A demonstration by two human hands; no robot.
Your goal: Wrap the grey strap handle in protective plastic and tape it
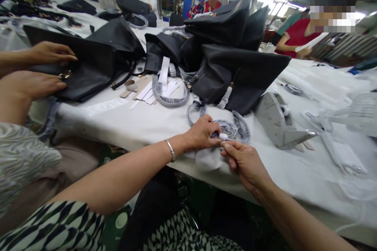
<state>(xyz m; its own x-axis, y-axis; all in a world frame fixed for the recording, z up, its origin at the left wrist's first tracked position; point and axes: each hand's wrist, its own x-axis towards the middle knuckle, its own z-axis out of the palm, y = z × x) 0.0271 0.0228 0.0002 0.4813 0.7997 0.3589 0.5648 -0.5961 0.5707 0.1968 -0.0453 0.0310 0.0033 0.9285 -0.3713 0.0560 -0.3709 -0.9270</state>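
My left hand (203,133), with a metal bangle (170,150) on its wrist, grips a coiled, plastic-wrapped bag strap (232,131). My right hand (244,164) pinches a small white piece (223,136) at the strap's metal clip, between thumb and fingers. A white cloth bag (207,159) lies under both hands. Just beyond them stands a black leather handbag (232,80), a white-wrapped strap piece (225,98) against its front.
A co-worker's two hands (50,57) rest on another black handbag (82,72) at left. Paper tags (144,92) and a wrapped strap loop (171,94) lie on the white-covered table (118,125). A grey moulded form (279,121) stands right. More bags and people are behind.
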